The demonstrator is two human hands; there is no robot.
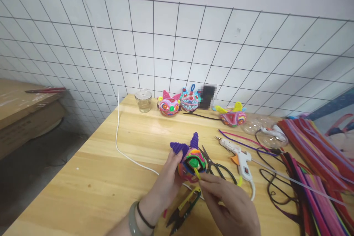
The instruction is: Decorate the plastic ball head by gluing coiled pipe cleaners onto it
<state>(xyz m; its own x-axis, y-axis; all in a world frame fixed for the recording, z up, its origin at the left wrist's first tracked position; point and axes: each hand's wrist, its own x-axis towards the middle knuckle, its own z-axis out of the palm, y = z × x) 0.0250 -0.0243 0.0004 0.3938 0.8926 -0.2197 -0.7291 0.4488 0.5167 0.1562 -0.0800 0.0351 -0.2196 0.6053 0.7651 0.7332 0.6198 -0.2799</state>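
Note:
My left hand [172, 171] grips a round pipe-cleaner animal head [190, 162] with two purple pointed ears and a green, black-ringed eye. Its thumb presses near the base of one ear. My right hand [226, 197] pinches a yellow pipe cleaner [197, 174], whose tip touches the face below the green centre. Under my hands lie yellow-handled thread snips [185, 206], partly covered. Black-handled scissors [217, 166] rest just behind my right hand, and a white glue gun [239, 158] lies to their right.
Along the wall stand a glass cup [143, 101], a pink head [169, 104], a blue head [190, 99] and a yellow-eared head [232, 117]. Clear plastic balls [267, 132] and bundles of coloured pipe cleaners [312, 188] lie at the right. A white cord [132, 158] crosses the wooden table [83, 177].

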